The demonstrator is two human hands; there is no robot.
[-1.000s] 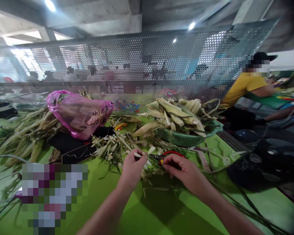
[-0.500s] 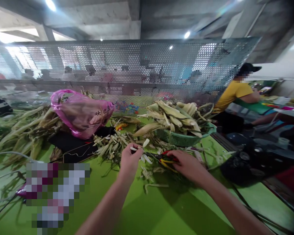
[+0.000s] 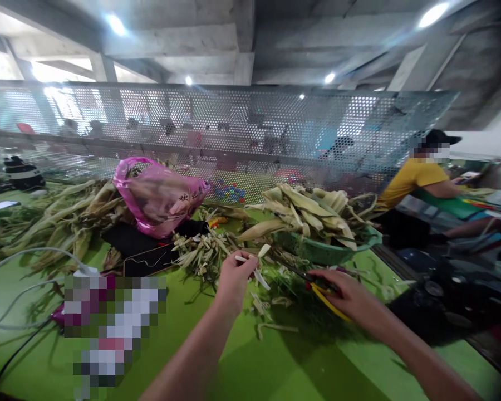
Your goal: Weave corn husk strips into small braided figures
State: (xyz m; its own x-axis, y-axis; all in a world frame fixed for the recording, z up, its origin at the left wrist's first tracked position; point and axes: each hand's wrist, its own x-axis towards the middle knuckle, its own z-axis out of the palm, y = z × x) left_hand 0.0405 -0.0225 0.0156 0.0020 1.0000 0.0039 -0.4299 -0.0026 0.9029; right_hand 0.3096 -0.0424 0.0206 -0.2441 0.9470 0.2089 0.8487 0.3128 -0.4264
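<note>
My left hand (image 3: 239,275) is closed in a pinch, with a pale strip of corn husk (image 3: 264,250) standing up from its fingertips and a short white end showing on the other side. To its right, my right hand (image 3: 344,292) is wrapped round a pliers-like tool (image 3: 329,301) with a yellow handle, a bit of red and narrow dark jaws. Those jaws point left at the husk strip, with a small gap between; whether they are pliers or scissors I cannot tell. Husk scraps (image 3: 261,303) lie below my left hand on the green table (image 3: 234,362).
A green basket (image 3: 338,253) heaped with dry husks (image 3: 304,209) stands behind my right hand. Farther left are a pink plastic bag (image 3: 161,195), cut husk strips (image 3: 204,253) and a husk pile (image 3: 67,214). Cables cross the left side; a black bag (image 3: 438,301) sits right. A person in yellow (image 3: 421,178) sits beyond.
My right hand has drawn back to the right with the tool, so its jaws are now away from my left fingers. My left hand still pinches the husk strip. The view has shifted slightly.
</note>
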